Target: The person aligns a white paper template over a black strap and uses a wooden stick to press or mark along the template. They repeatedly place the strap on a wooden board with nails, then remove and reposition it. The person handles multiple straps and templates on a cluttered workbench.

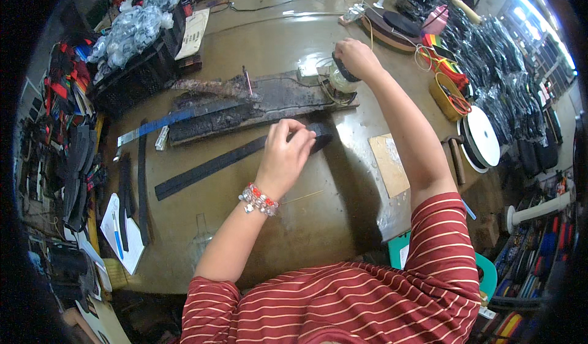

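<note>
A black webbing strap (211, 169) lies slantwise on the table, its far end curling under my left hand (285, 154). The fingers of that hand are bent and pinched on the strap; their tips are partly hidden. Farther off to the right, my right hand (358, 59) is closed around the dark upper part of a pale, see-through rounded thing (343, 82), whose kind I cannot make out. It stands at the right end of a dark, crusted board (278, 96). A blue-and-silver ruler (177, 117) rests across the board's left part.
A black crate (131, 74) full of plastic-wrapped pieces stands far left. Notebook paper with a pen (118, 237) and more black straps (143, 185) lie near left. On the right are a tan card (390, 165), a hammer (457, 160), a white spool (482, 136) and a yellow basket (448, 97).
</note>
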